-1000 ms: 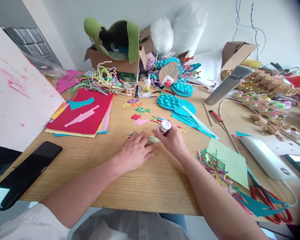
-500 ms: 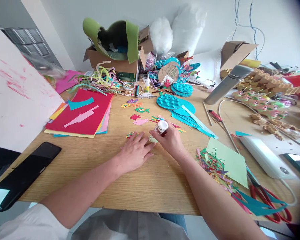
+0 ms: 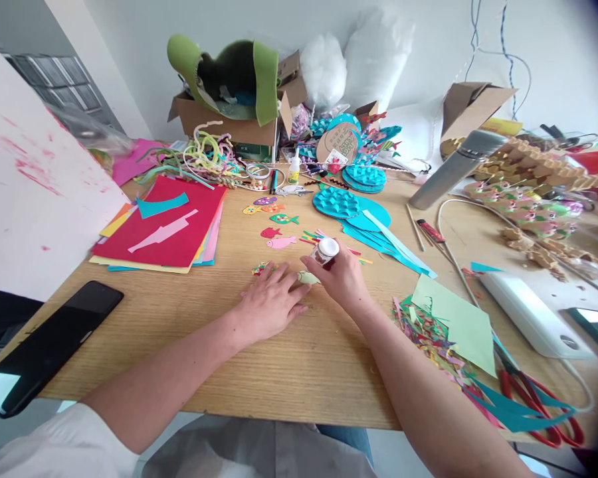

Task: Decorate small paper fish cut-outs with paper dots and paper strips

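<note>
My right hand [image 3: 346, 279] is closed around a small glue bottle [image 3: 325, 250] whose round white end faces up. Beneath it lies a pale green paper fish [image 3: 308, 277], partly covered by my fingers. My left hand [image 3: 269, 304] rests flat on the table with its fingers spread, the fingertips close to the fish. Tiny coloured paper bits [image 3: 260, 268] show just beyond the left fingers. Farther back are a pink paper fish [image 3: 282, 243], a red one [image 3: 270, 232] and a green spotted one [image 3: 284, 218]. Thin coloured strips [image 3: 313, 237] lie behind the bottle.
Stacked coloured paper [image 3: 149, 229] and a black phone [image 3: 54, 345] are on the left. Blue discs [image 3: 336, 202], a steel flask [image 3: 453, 169] and a cutter [image 3: 430, 230] stand or lie behind. Paper scraps [image 3: 428, 325], red-handled scissors [image 3: 533, 398] and a white device [image 3: 533, 312] are at right.
My right hand and the bottle have shifted very slightly to the right over the pale green fish. My left hand stays flat in place.
</note>
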`<action>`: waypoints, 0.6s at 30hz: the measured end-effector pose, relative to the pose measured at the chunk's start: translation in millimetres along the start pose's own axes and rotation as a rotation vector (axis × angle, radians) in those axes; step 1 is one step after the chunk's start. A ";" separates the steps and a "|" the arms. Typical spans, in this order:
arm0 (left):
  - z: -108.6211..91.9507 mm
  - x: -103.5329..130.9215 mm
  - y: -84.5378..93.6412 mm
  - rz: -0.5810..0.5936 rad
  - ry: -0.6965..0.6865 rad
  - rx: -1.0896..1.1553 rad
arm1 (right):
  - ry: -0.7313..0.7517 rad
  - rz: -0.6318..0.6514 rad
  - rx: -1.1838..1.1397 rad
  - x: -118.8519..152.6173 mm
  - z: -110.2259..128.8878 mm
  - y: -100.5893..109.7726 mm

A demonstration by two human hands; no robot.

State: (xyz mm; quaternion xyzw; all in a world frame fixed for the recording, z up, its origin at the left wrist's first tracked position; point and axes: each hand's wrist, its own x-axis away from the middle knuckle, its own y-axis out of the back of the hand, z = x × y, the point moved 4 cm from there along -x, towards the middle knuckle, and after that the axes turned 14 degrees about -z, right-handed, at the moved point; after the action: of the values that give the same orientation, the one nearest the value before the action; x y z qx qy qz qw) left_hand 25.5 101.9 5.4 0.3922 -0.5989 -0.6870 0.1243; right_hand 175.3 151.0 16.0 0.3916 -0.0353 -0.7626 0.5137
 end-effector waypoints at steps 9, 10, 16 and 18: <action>-0.1 -0.2 -0.1 0.005 -0.008 -0.002 | -0.014 -0.010 0.022 -1.7 -0.7 -2.1; -0.1 -0.2 0.0 0.006 -0.009 -0.002 | -0.016 -0.002 0.024 -1.8 -0.5 -2.7; -0.3 -0.8 0.7 0.007 -0.006 -0.005 | -0.018 -0.027 0.024 -3.2 2.0 -1.8; -0.4 -1.0 0.9 0.006 -0.007 -0.003 | -0.019 -0.011 0.025 -3.3 2.1 -2.4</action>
State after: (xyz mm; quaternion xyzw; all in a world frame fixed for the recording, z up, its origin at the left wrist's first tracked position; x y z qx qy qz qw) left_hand 26.1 102.0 6.6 0.3878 -0.5995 -0.6889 0.1248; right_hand 172.7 154.1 18.2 0.3911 -0.0474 -0.7685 0.5042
